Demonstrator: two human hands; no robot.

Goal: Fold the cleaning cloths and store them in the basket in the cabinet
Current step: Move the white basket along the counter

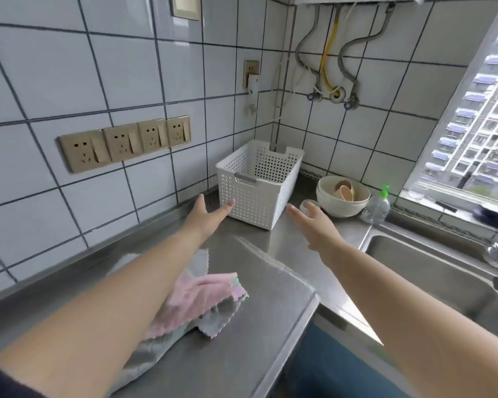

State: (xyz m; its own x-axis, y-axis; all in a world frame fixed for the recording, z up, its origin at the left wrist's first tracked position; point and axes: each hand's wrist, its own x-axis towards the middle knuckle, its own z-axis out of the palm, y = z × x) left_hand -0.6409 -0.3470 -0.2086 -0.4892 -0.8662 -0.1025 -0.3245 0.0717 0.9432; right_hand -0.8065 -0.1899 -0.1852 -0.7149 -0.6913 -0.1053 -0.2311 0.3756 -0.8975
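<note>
Far left on the steel table (242, 354) there's a heap of cleaning cloths (202, 294), pink on top with grey and a bit of green poking out underneath, and honestly a good chunk of it is hidden under the left forearm, so I can't tell how many cloths are in there or whether any are folded. The heap runs long from the near left edge of the table toward the middle, and its far end looks smeared into the shiny steel, hard to make out. Up on the tiled wall there's a row of four beige sockets (124, 143). The left hand (206, 215) is stretched forward with fingers straight and spread wide, holding nothing, fingertips just at the near left corner of the basket (256, 185); whether they actually touch it I can't say. The basket is white, perforated, empty as far as I can see inside, sitting upright in the corner of the table with its long axis running from the front grey handle back toward the wall corner. The right hand (318, 228) is out flat too, fingers loose and apart, nothing in it, near the basket's right side but apart from it. Behind its fingertips are stacked cream bowls (342, 196), then a clear soap bottle (377, 206) with a green pump, then the sink (431, 271), cut off at the right edge.
</note>
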